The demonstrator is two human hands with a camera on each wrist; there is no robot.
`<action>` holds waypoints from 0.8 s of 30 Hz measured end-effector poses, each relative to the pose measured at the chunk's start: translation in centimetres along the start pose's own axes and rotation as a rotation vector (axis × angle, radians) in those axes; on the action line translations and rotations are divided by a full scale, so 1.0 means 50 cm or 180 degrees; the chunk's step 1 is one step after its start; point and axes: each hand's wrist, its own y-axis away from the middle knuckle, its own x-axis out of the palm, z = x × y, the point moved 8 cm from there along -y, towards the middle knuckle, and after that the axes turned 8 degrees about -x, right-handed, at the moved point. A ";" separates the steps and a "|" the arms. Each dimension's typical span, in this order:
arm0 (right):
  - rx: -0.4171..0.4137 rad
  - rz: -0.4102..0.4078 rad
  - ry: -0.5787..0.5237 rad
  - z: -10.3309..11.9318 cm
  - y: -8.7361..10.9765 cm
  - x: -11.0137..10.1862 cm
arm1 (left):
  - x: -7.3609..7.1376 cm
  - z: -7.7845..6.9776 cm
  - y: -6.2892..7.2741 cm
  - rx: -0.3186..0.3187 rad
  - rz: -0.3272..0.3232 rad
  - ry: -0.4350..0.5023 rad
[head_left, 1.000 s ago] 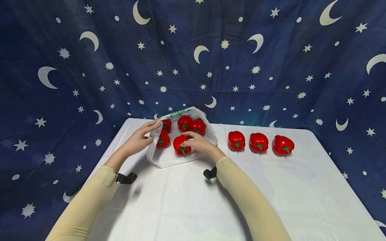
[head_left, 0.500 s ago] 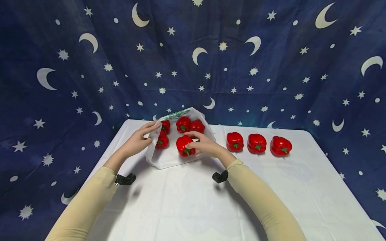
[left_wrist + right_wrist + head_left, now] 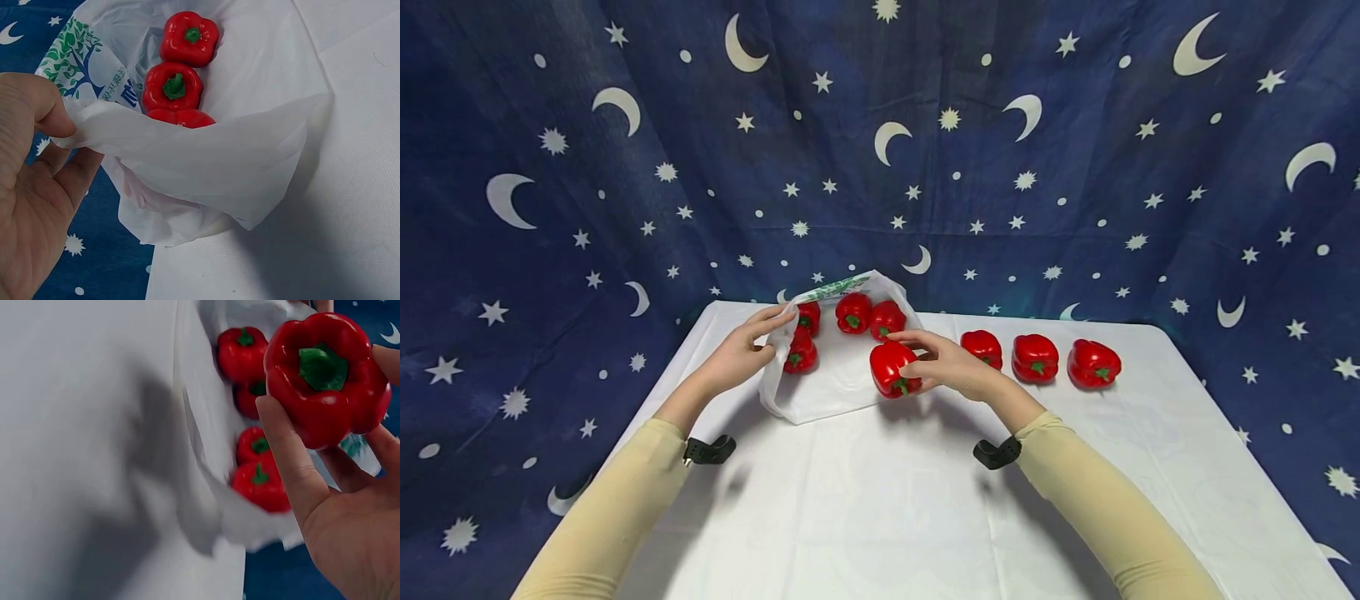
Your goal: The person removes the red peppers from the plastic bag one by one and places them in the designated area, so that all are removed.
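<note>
My right hand (image 3: 951, 367) grips a red bell pepper (image 3: 892, 368) with a green stem, held at the right side of the bag's mouth. The right wrist view shows that bell pepper (image 3: 326, 381) between thumb and fingers. My left hand (image 3: 739, 354) pinches the left edge of a white plastic bag (image 3: 831, 392) that lies on its side with its mouth toward me. In the left wrist view, thumb and fingers hold the bag's rim (image 3: 100, 128). Several other red peppers lie inside the bag, among them one pepper (image 3: 853, 312) at the back.
Three more red peppers stand in a row to the right of the bag, such as the middle pepper (image 3: 1035, 358); my right hand partly covers the nearest. All rest on a white-covered table (image 3: 865, 517). A dark blue curtain (image 3: 850, 142) with moons and stars hangs behind.
My right hand has drawn the pepper from inside the bag toward the right and out over its rim. The left hand keeps its hold on the bag's edge.
</note>
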 end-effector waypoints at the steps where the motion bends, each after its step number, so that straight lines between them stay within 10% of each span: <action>1: 0.0007 -0.0012 -0.0004 0.002 0.011 -0.008 | -0.001 0.004 -0.001 0.0015 -0.0004 -0.0008; 24: 0.0032 -0.0626 -0.0256 -0.011 0.207 -0.227 | -0.001 0.011 -0.004 0.0032 0.0023 -0.0086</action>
